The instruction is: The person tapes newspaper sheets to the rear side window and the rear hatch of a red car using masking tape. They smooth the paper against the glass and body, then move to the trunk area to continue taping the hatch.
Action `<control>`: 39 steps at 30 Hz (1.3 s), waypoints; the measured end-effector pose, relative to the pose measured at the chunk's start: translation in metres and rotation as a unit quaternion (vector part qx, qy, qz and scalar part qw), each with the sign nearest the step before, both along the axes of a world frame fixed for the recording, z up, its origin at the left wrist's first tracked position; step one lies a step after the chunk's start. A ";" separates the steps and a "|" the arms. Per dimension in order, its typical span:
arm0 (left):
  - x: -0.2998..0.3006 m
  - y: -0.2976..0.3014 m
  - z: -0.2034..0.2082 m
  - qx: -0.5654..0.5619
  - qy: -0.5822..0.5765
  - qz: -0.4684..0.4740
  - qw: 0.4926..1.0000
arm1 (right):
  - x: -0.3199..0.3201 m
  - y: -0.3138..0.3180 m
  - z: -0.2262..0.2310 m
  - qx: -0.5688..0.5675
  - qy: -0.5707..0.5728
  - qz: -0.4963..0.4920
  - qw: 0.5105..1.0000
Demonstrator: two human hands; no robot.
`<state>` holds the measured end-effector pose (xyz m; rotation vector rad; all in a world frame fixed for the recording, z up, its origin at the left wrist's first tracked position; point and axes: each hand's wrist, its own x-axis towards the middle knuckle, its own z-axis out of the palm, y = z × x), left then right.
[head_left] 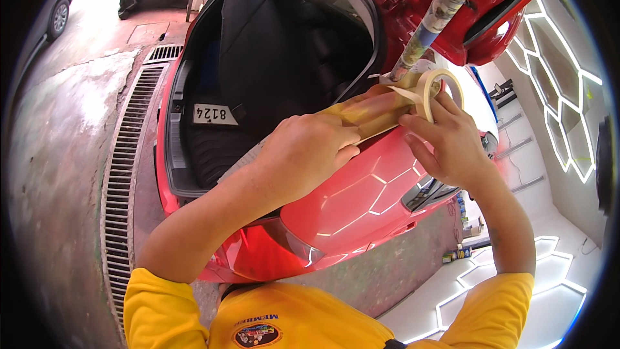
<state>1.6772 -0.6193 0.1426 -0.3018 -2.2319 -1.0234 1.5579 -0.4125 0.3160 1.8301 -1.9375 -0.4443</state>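
A roll of pale masking tape (460, 84) is in my right hand (447, 141), whose thumb and fingers close around its edge. From the roll, a loose strip of tape reaches left over brown masking paper (378, 111). This paper lies along the upper edge of the red car's side (349, 181), beside the open rear. My left hand (313, 150) has its fingers curled in and pinching the paper's lower edge. Just beyond the tape, a post wrapped in crumpled paper (434, 22) rises toward the raised red tailgate (497, 19).
Inside the open boot are a dark panel (261, 45) and a white number plate (215, 114). A metal floor grate (123, 194) runs along the left. Another vehicle's wheel (60, 17) shows at the far left. Bright hexagonal lights (555, 90) line the right side.
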 end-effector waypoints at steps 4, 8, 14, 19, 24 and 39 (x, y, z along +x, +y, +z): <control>0.011 0.000 -0.015 -0.075 0.075 0.038 0.994 | 0.000 0.000 -0.001 0.014 0.000 -0.010 1.000; 0.034 -0.005 -0.030 -0.021 0.020 0.026 0.999 | 0.005 -0.004 0.000 0.019 0.007 -0.014 1.000; 0.061 -0.012 -0.058 0.012 0.008 0.026 1.000 | 0.011 -0.013 -0.009 0.036 -0.019 -0.013 0.999; 0.069 -0.022 -0.065 0.026 0.014 -0.028 0.999 | 0.012 -0.011 -0.011 0.031 -0.021 -0.024 0.999; 0.085 -0.046 -0.078 0.070 -0.059 -0.095 0.991 | 0.012 -0.020 -0.015 0.042 -0.039 -0.032 0.998; 0.094 -0.040 -0.089 0.024 -0.041 -0.031 0.998 | 0.023 -0.027 -0.018 0.077 -0.038 -0.048 0.995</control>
